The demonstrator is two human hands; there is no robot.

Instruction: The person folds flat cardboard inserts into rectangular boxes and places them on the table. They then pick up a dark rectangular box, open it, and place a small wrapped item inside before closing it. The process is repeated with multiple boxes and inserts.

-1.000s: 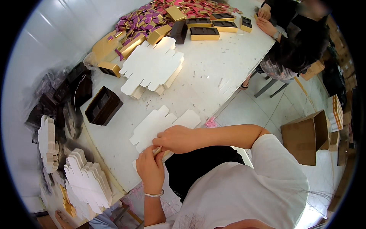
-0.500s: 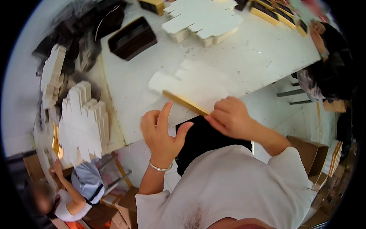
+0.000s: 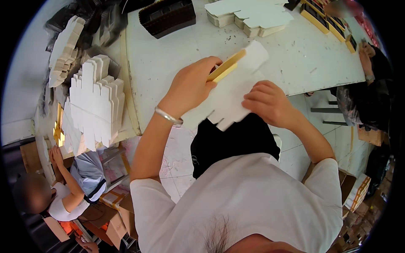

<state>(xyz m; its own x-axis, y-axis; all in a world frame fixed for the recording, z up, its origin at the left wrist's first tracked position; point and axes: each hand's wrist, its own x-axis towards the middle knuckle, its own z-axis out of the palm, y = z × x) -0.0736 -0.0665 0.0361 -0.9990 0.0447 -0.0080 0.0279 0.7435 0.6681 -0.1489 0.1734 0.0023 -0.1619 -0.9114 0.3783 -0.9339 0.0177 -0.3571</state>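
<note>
My left hand is closed on a gold card strip, which stands edge-up over a white cut-out card blank. Whether the strip is a folded part of this blank or a separate piece, I cannot tell. The blank reaches past the table's near edge, over my lap, with its slotted flaps toward me. At the blank's right edge is my right hand, its fingers curled onto the card. Its thumb is hidden.
Stacked white card blanks stand at the left, another stack at the back. A dark brown basket is at the back left. Gold-edged boxes lie back right, near a co-worker's hand. Another person sits lower left.
The gold strip has gone from my right hand to my left, which was open and is now closed. The white blank has come nearer and my right hand is at its edge. The view has shifted.
</note>
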